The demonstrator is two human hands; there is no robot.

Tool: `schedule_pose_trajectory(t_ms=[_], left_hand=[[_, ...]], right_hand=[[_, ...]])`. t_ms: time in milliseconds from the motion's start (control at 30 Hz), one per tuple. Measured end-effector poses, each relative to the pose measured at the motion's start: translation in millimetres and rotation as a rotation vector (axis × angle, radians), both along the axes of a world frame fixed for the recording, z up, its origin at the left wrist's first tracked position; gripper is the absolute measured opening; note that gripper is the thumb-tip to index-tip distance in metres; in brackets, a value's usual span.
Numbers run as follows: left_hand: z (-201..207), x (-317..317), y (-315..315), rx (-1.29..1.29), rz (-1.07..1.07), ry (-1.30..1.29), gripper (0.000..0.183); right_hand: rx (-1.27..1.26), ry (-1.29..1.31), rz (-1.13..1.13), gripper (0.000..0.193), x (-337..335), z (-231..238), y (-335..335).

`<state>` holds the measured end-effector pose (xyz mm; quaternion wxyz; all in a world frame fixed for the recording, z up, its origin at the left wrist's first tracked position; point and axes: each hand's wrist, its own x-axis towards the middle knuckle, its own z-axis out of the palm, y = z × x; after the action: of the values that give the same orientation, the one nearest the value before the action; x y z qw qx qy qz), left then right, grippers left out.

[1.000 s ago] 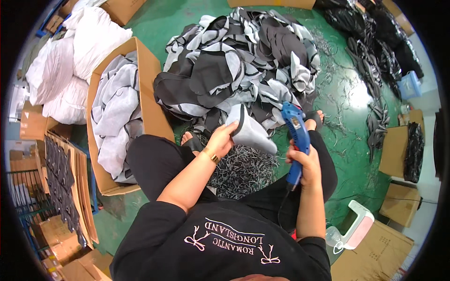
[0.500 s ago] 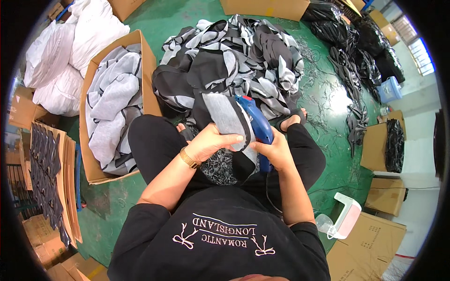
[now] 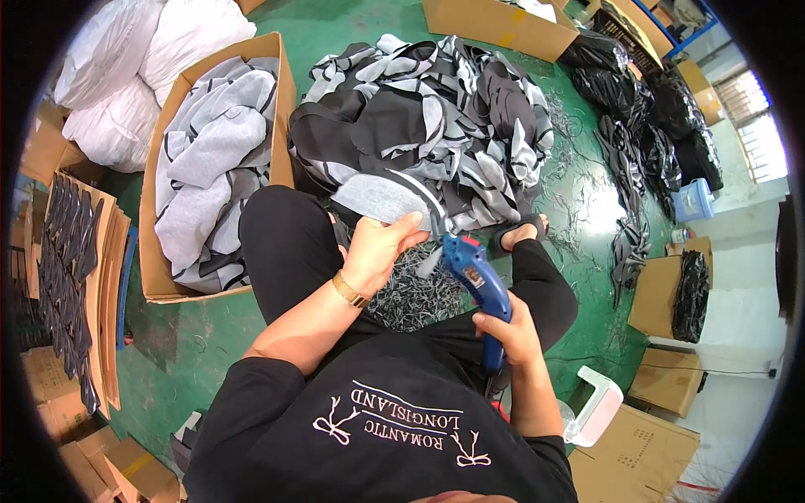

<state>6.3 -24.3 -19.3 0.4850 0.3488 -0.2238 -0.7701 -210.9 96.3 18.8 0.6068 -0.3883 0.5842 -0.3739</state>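
Observation:
My left hand [image 3: 377, 256] pinches a grey fabric piece [image 3: 381, 198] with a dark edge, thumb on top, above the space between my knees. In my right hand [image 3: 511, 329] is a pair of blue electric scissors [image 3: 478, 277], fingers wrapped round the handle. Its head points forward and meets the right edge of the piece, where a thin strip hangs down. Beneath, a heap of thin grey and black trimmings [image 3: 411, 298] lies between my legs. Past my feet rises a big pile of grey and black fabric pieces [image 3: 394, 117].
On my left stands an open carton [image 3: 285, 84] filled with grey fabric pieces, with white sacks [image 3: 109, 126] behind it. Black plastic bags [image 3: 599, 71] line the far right. A white and pink device [image 3: 597, 411] sits near my right elbow. Loose trimmings litter the green floor [image 3: 587, 243].
The blue electric scissors have swung from beside the fabric to its right edge, moving nearer to me. The grey piece has turned from upright to lying more sideways, and my left thumb has shifted.

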Motion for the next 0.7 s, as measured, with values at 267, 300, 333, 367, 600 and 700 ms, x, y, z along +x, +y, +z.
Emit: schedule_pose_trajectory(t_ms=[267,300,333,367,600,700], left_hand=[[6.4,-5.9,5.9,-0.048,0.086,-0.035,0.025],[6.5,-5.9,6.2,-0.05,0.085,-0.04,0.025],[6.3,-6.4,7.2,-0.063,0.086,-0.038,0.026],[6.3,-6.8,8.0,-0.077,0.088,-0.037,0.027],[12.1,-2.4,8.0,-0.148,0.057,-0.165,0.025],[13.4,1.8,5.8,-0.219,0.042,-0.204,0.023]], right_hand=[[0.045,-0.016,-0.015,0.036,4.0,-6.9,3.2],[0.044,-0.02,-0.016,0.036,4.1,-7.1,2.8],[0.046,-0.029,-0.016,0.036,3.7,-7.0,2.6],[0.048,-0.037,-0.017,0.036,3.2,-6.8,2.3],[0.02,0.007,0.015,0.035,-0.7,0.1,0.0],[0.027,-0.016,0.031,0.035,-2.7,0.7,-2.0]])
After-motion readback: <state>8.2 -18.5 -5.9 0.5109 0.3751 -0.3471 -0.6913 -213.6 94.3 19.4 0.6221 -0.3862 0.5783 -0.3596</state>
